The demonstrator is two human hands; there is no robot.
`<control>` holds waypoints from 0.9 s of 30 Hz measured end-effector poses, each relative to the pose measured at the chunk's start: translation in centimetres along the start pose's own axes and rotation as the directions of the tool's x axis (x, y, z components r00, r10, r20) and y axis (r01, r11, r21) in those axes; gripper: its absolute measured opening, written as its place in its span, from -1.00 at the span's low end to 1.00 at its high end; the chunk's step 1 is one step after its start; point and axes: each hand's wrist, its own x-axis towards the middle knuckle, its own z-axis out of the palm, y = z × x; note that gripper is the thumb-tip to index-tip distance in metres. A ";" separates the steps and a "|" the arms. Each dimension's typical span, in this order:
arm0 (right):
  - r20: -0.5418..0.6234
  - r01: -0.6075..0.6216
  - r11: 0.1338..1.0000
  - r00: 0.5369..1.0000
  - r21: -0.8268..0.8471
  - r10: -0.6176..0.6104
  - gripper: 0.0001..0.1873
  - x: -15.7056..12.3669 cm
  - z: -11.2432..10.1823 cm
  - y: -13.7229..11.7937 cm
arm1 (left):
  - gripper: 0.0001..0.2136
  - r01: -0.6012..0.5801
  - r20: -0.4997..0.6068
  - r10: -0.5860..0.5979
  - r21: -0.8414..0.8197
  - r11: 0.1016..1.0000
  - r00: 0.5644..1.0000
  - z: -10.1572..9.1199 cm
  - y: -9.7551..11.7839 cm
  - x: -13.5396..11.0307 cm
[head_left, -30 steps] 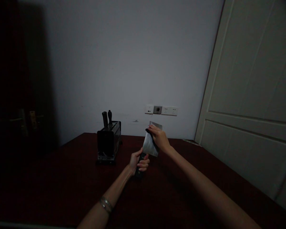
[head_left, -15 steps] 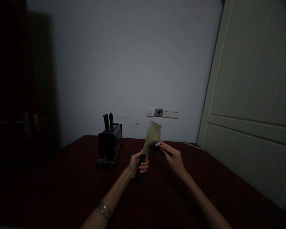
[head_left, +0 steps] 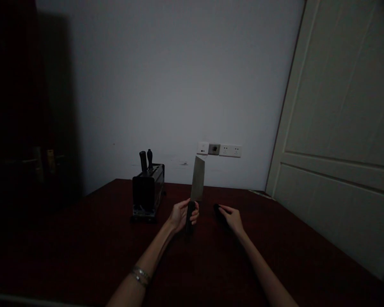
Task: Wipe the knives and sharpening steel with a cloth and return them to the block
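My left hand (head_left: 180,216) is closed around the black handle of a cleaver (head_left: 197,179). Its broad metal blade points up and is turned partly edge-on to me. Over to the right, my right hand (head_left: 233,218) pinches a small dark cloth-like thing (head_left: 216,209), low over the table and apart from the blade. The room is dim, so the exact kind of that dark thing is hard to make out.
A black knife block (head_left: 144,194) with two dark handles standing in it is on the dark red table (head_left: 92,247), left of my hands. Behind are the wall and a row of sockets (head_left: 225,150). A pale panelled door (head_left: 333,128) stands at the right.
My right hand has moved down and right, away from the blade, with the dark thing still in its fingers. The cleaver has turned in my left hand, so its blade looks narrower.
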 end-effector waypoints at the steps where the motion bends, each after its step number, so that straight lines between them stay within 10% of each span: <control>1: 0.007 -0.009 1.000 1.000 -0.003 0.009 -0.66 -0.1 0.0 0.3 | -0.70 -0.010 -0.010 0.010 0.007 1.000 1.000 0.1 -0.1 0.0; 27: 0.062 -0.012 0.999 0.998 -0.045 0.014 -0.70 -0.8 -0.3 0.4 | -0.65 -0.156 -0.348 0.395 0.550 0.821 0.850 -0.2 -0.4 1.1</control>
